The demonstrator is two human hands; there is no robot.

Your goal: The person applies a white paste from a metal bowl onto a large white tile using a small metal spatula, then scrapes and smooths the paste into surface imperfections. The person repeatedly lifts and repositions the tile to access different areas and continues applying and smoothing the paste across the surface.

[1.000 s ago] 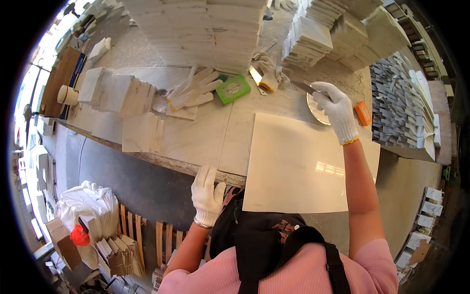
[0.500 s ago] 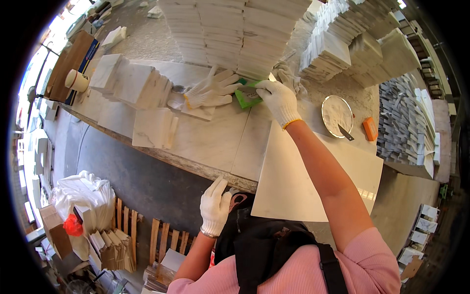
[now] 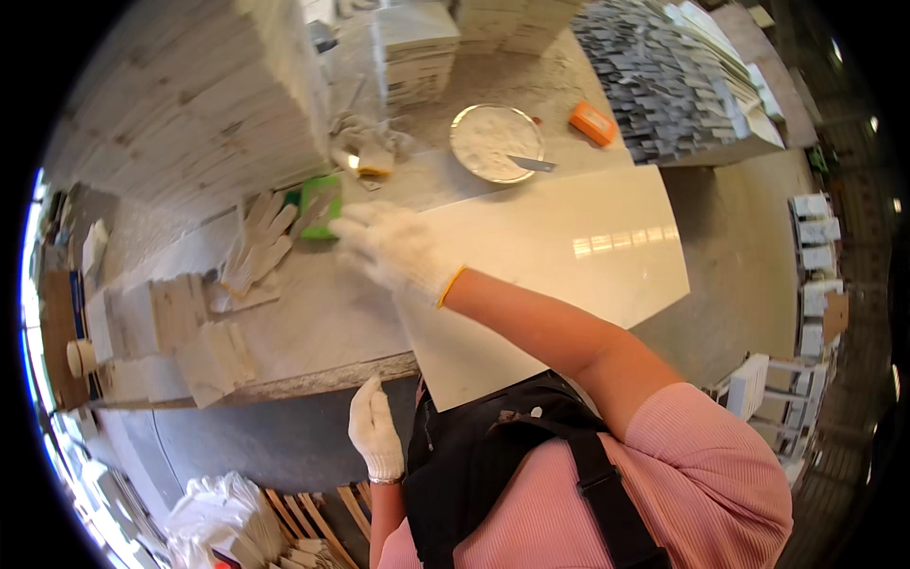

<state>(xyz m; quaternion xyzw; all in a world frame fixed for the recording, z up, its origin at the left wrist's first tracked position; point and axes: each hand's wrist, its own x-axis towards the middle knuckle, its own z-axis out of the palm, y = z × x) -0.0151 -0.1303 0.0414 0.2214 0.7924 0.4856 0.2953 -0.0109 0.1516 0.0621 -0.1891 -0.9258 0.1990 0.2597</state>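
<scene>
My right hand (image 3: 393,248), in a white knit glove, is blurred over the left edge of a large glossy white slab (image 3: 559,247). Its fingers look stretched out, and nothing shows in them. Just beyond the fingertips lies a flat bright green piece (image 3: 327,228) with a grey blade-like tool (image 3: 311,216) across it. My left hand (image 3: 373,431), also gloved, hangs by the table's front edge with its fingers straight, holding nothing visible. A loose white glove (image 3: 258,242) rests left of the green piece.
A metal bowl of white paste (image 3: 493,142) holds a spatula (image 3: 533,164); an orange box (image 3: 592,123) sits right of it. Tall stacks of pale stone tiles (image 3: 190,104) rise at the back left. Small stone blocks (image 3: 175,313) stand near the left. More gloves (image 3: 365,147) lie behind.
The view has swung to the right. My right hand has come away from the tool on the green piece and back toward the slab. My left hand stays near the table edge.
</scene>
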